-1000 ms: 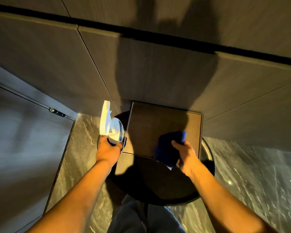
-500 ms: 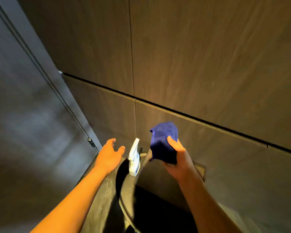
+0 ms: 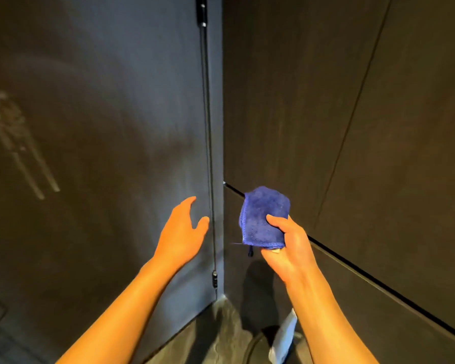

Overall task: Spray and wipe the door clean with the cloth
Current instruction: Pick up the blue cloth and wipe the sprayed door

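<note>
The dark door (image 3: 103, 127) fills the left half of the view, with wet spray streaks running down at its far left. My left hand (image 3: 180, 229) is held in front of it near the hinge edge, fingers apart and holding nothing. My right hand (image 3: 286, 248) grips a folded blue cloth (image 3: 263, 216), raised in front of the wall corner, apart from the door. The white spray bottle (image 3: 284, 337) stands low down, partly hidden behind my right forearm.
A dark panelled wall (image 3: 352, 114) meets the door at a corner with a vertical hinge rail (image 3: 206, 127). A round dark stool rim (image 3: 250, 345) shows at the bottom beside the bottle. Grey stone floor (image 3: 221, 334) lies below.
My left hand let go of the spray bottle, which stays on the stool. Both hands rose and my view swung up and left toward the door, the cloth still in my right hand.
</note>
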